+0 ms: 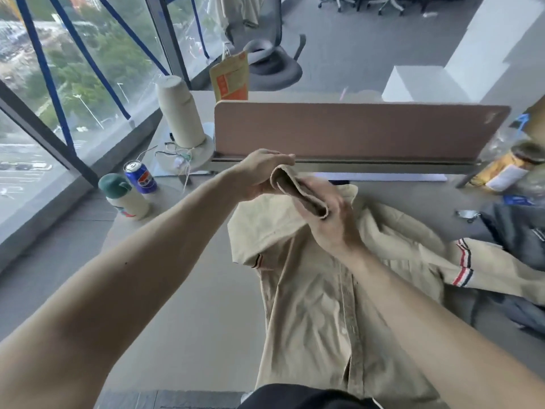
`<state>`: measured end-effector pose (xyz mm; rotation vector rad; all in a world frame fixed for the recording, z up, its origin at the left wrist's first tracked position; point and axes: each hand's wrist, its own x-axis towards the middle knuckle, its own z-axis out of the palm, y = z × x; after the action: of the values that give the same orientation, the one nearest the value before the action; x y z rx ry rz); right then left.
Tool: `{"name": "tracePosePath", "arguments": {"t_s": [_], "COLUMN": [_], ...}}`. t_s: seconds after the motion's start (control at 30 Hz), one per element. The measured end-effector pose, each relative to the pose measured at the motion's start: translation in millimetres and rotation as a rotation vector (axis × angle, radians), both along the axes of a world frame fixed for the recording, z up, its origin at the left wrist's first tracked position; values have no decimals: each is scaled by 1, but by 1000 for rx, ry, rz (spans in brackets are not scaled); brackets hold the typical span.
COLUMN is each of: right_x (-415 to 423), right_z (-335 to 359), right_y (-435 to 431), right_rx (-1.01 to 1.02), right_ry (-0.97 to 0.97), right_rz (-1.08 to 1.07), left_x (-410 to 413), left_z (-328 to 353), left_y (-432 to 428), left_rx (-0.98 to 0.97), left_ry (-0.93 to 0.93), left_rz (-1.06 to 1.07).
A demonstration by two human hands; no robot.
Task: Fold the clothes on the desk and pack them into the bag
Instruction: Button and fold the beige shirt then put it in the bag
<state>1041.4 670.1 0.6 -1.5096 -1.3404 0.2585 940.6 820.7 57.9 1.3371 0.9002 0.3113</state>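
A beige button-up shirt point(318, 305) lies spread on the grey desk point(182, 320), its striped sleeve cuff point(463, 264) stretched out to the right. Both hands hold the shirt's collar point(298, 190), lifted above the desk near the brown divider. My left hand point(259, 172) grips the collar's left end from above. My right hand point(333, 222) holds its right end, fingers curled round the fabric. A dark grey garment or bag point(519, 231) lies at the right; I cannot tell which it is.
A brown divider panel point(354, 131) runs along the desk's far side. At the left stand a Pepsi can point(140, 177), a cream bottle with a green cap point(124, 196) and a beige upright device point(180, 113) on a round base. A yellow package point(501, 172) lies far right.
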Motion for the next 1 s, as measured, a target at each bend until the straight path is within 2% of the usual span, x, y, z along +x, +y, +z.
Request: {"name": "tracePosePath", "arguments": {"t_s": [0.03, 0.1, 0.17, 0.27, 0.37, 0.5, 0.6, 0.8, 0.9, 1.0], "right_x": [8, 25, 45, 73, 99, 118, 124, 127, 124, 126], "right_z": [1, 3, 2, -1, -16, -51, -78, -128, -145, -164], "right_y": [-4, -14, -28, -51, -78, -111, -134, -167, -172, -173], "right_rx": [-31, -85, -31, 42, 57, 34, -52, -267, -350, -406], "right_ry": [149, 537, 890, 1140, 1245, 1305, 1315, 1277, 1278, 1287], "right_rz": [-33, -197, -246, -286, -426, -580, -673, -827, -824, -842], "left_x": [8, 16, 12, 0, -5, -4, -2, 1, 4, 5], "left_z": [-5, -28, -59, -115, -139, -166, -180, -178, -181, -182], "left_y": [-2, 4, 14, 31, 37, 44, 60, 92, 102, 110], "left_rx": [34, 234, 405, 507, 449, 528, 600, 748, 849, 843], "left_ry": [18, 108, 244, 530, 702, 821, 808, 731, 821, 900], "left_rz": [-39, -128, -246, -475, -687, -919, -951, -851, -904, -948]}}
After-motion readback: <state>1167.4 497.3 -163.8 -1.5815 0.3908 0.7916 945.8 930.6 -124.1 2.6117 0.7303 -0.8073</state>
